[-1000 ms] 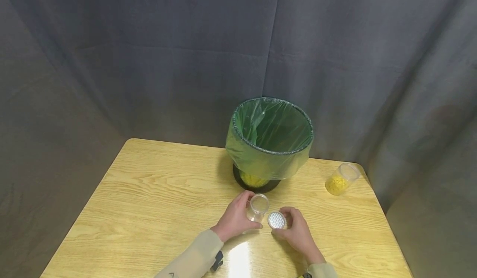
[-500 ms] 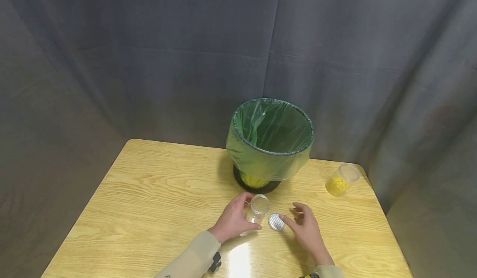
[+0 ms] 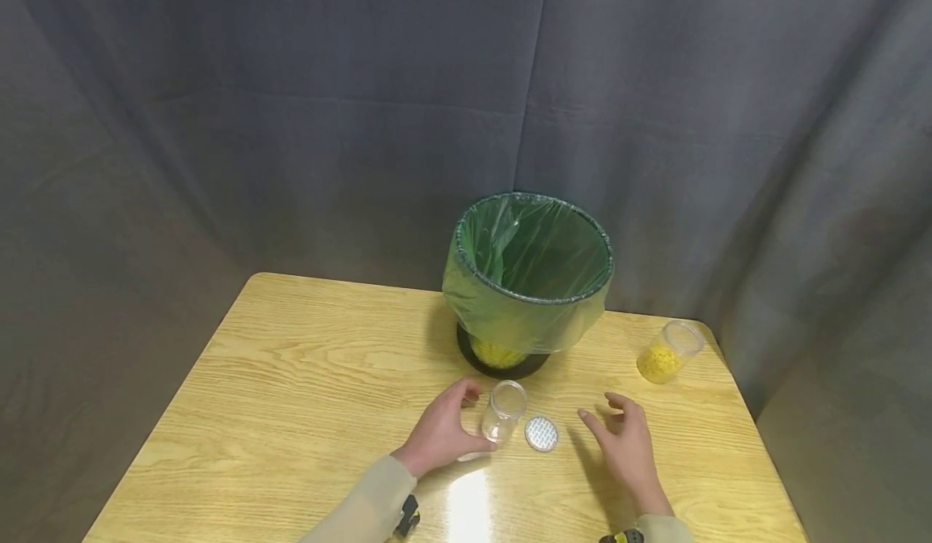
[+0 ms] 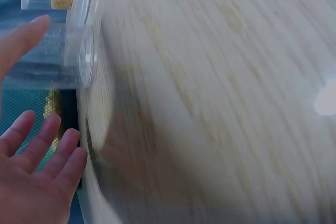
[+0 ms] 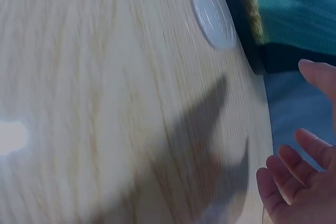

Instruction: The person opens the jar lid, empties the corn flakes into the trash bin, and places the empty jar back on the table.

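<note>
An empty clear jar (image 3: 502, 415) stands upright without a cover on the wooden table. My left hand (image 3: 441, 431) is around its left side, thumb in front and fingers spread behind. In the left wrist view those fingers (image 4: 44, 142) are apart from the jar (image 4: 42, 61); whether the thumb still touches it I cannot tell. Just right of the jar lies a round lid (image 3: 542, 434), its silvery patterned face up. The right hand (image 3: 624, 446) hovers to the right of the lid, fingers loosely bent and holding nothing; the right wrist view shows the lid (image 5: 214, 14) lying flat.
Behind the jar stands a mesh waste bin (image 3: 502, 354) lined with a green bag (image 3: 524, 320). At the far right, a clear jar with yellow bits (image 3: 661, 361) stands near the table's (image 3: 306, 381) corner. Grey curtains (image 3: 349, 138) enclose the table.
My right hand has let go of the lid, left it on the table and moved right. My left hand has loosened from the jar and drawn back left. The jar stays in place.
</note>
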Action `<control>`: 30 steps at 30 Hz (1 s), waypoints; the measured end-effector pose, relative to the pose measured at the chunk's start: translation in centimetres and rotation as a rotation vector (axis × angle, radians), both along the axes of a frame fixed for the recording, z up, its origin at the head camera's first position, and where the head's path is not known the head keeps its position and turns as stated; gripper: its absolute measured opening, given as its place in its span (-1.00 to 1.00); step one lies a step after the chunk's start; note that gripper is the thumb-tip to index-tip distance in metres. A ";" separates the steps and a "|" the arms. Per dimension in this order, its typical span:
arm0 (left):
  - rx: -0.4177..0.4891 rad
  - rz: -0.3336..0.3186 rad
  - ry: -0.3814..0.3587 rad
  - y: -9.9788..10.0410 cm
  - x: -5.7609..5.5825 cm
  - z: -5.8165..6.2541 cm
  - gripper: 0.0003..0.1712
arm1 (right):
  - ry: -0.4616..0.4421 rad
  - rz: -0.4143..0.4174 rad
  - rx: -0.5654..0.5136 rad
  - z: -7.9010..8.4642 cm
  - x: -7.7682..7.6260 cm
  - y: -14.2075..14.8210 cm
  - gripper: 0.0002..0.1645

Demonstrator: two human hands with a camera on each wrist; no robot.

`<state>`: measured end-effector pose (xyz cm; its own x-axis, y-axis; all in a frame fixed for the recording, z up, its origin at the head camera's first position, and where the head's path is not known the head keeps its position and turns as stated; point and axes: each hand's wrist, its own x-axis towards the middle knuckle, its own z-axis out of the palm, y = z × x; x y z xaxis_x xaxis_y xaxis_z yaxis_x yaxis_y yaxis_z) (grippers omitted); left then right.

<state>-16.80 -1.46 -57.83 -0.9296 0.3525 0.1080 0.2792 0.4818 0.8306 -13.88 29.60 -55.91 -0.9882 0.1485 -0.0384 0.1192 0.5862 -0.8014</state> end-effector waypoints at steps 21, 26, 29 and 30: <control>-0.091 0.007 -0.049 -4.0 0.5 0.5 -0.21 | -0.001 -0.242 0.027 2.7 -3.0 7.1 0.11; -0.069 0.045 -0.069 -4.6 0.3 0.7 -0.33 | 0.018 -0.264 0.077 4.1 -4.3 8.7 0.12; -0.049 0.052 -0.079 -4.9 0.2 0.8 -0.37 | 0.026 -0.263 0.089 4.9 -5.1 9.4 0.15; -0.043 0.054 -0.085 -5.0 0.1 0.8 -0.38 | 0.027 -0.264 0.095 5.1 -5.3 9.7 0.15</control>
<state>-16.66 -6.48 -57.01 -0.9526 0.3039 0.0133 0.1808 0.5303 0.8283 -19.20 39.26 -50.79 -0.9153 0.4025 0.0140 0.2569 0.6103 -0.7494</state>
